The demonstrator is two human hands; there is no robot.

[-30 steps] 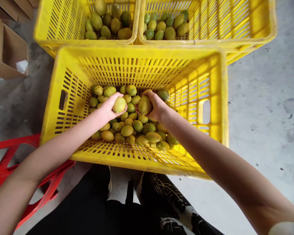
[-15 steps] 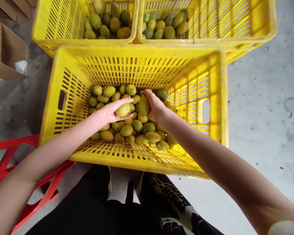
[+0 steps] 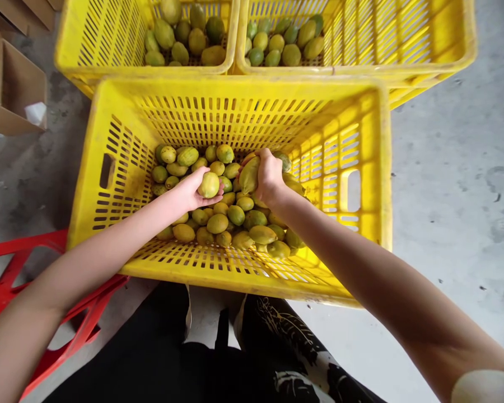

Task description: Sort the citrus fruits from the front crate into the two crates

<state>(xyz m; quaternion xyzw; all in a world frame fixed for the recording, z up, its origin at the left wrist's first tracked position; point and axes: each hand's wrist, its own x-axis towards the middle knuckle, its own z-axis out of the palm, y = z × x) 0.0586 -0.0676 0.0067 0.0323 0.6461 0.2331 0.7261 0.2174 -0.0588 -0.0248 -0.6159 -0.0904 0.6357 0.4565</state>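
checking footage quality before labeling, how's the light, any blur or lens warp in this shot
Head view: soft, even daylight, no hard shadows or glare; the near yellow crate and its fruit pile are sharp. Left hand and right hand, each holding a fruit, show no motion blur. Wide-angle warp bows the crate rims and stretches the forearms at the frame edges.

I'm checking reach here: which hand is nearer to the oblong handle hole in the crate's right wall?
The right. The right hand grips a fruit not far from the handle hole; the left hand holds a round fruit farther left, toward the opposite wall.
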